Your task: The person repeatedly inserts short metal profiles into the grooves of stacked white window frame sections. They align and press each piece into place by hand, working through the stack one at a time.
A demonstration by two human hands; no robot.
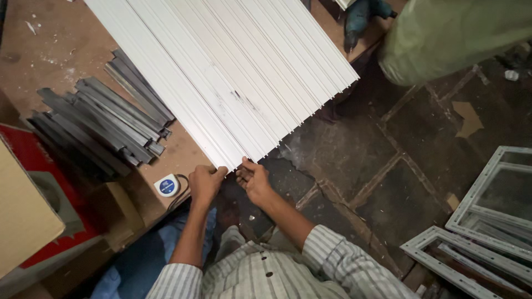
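Several long white plastic profiles (238, 72) lie side by side across a brown workbench (50, 50), their near ends jutting past its edge. My left hand (205, 182) grips the end of the nearest profile at the bench corner. My right hand (254, 180) pinches the end of a neighbouring profile from below, fingers curled around it. Both hands sit close together at the near ends of the profiles.
A pile of grey metal channel pieces (100, 124) lies left of the profiles. A tape measure (167, 185) rests near the bench edge. A red and cardboard box (33, 199) stands at left. White window frames (487, 221) lean at right. Another person (454, 33) stands at top right beside a teal power drill (360, 16).
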